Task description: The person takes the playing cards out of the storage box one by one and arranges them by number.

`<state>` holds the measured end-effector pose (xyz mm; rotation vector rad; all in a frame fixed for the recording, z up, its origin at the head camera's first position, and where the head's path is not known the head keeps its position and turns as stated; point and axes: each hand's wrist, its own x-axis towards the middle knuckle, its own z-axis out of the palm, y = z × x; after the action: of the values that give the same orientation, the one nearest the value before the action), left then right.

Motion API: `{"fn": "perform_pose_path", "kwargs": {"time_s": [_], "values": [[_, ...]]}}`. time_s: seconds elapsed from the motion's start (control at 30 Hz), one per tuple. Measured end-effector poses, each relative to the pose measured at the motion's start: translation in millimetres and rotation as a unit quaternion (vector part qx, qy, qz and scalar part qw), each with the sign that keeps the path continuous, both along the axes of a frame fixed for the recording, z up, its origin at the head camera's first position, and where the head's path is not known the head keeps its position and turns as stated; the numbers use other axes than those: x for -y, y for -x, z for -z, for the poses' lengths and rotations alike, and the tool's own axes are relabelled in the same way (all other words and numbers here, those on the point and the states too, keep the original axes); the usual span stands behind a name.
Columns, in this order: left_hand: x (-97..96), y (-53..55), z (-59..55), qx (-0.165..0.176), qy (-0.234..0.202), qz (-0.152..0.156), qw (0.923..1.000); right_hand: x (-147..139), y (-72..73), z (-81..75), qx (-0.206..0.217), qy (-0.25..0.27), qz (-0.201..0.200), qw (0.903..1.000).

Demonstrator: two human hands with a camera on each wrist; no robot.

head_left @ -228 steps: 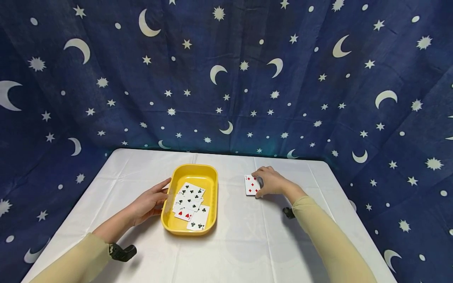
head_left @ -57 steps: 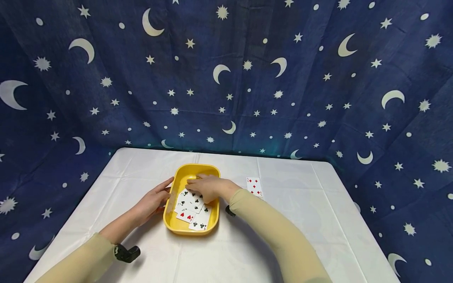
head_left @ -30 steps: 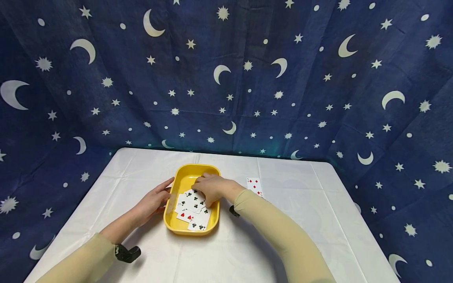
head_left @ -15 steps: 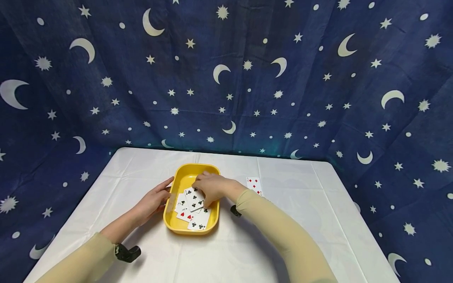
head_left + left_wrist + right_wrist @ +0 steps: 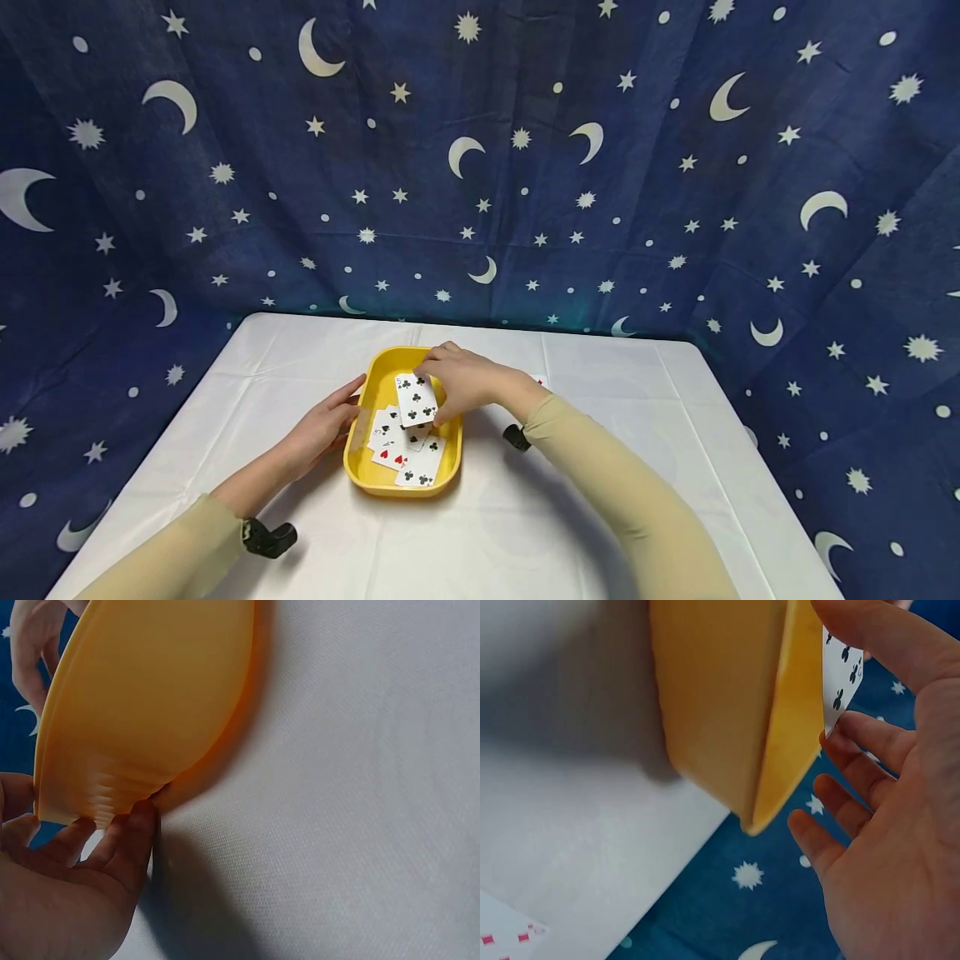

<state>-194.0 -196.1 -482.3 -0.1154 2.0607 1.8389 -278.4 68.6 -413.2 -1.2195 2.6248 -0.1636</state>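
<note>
A yellow tray (image 5: 403, 490) stands on the table. My right hand (image 5: 468, 382) pinches a five of clubs (image 5: 415, 398) by its right side, above the tray's right half. In the right wrist view, this playing card (image 5: 841, 679) sits between thumb and fingertips, over the tray's rim. Overlapping face-up cards lie on the tray floor, among them a hearts card (image 5: 390, 455) and a clubs card (image 5: 420, 468). My left hand (image 5: 321, 429) rests at the tray's left side. The left wrist view shows its fingertips touching the tray's outer wall (image 5: 150, 697).
A diamonds card (image 5: 506, 934) lies on the white-covered table (image 5: 480, 533), right of the tray. In the head view my right forearm hides most of it. A dark blue curtain (image 5: 480, 208) with moons and stars hangs behind the table's far edge.
My right hand first placed the five of diamonds on the table, then reached into the tray. It has since lifted the five of clubs up and rightward. My left hand has stayed beside the tray.
</note>
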Motion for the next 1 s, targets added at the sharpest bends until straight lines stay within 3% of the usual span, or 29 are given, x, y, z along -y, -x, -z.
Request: {"fn": "perform_pose_path", "kwargs": {"time_s": [0.3, 0.47, 0.63, 1.0], "values": [[0.1, -0.6, -0.6, -0.003, 0.004, 0.005, 1.0, -27, -1.6, -17.6, -0.003, 0.029, 0.023, 0.9993], [0.6, 0.5, -0.1, 0.002, 0.007, -0.001, 1.0, -51, 0.4, -23.0, -0.023, 0.042, 0.04, 0.9981], [1.5, 0.6, -0.4, 0.001, 0.007, 0.003, 1.0, -78, 1.6, -28.9, -0.017, 0.055, 0.071, 0.9958], [1.0, -1.0, -2.1, -0.002, 0.003, 0.005, 1.0, -127, 1.4, -27.3, 0.01, 0.063, 0.123, 0.9903]]}}
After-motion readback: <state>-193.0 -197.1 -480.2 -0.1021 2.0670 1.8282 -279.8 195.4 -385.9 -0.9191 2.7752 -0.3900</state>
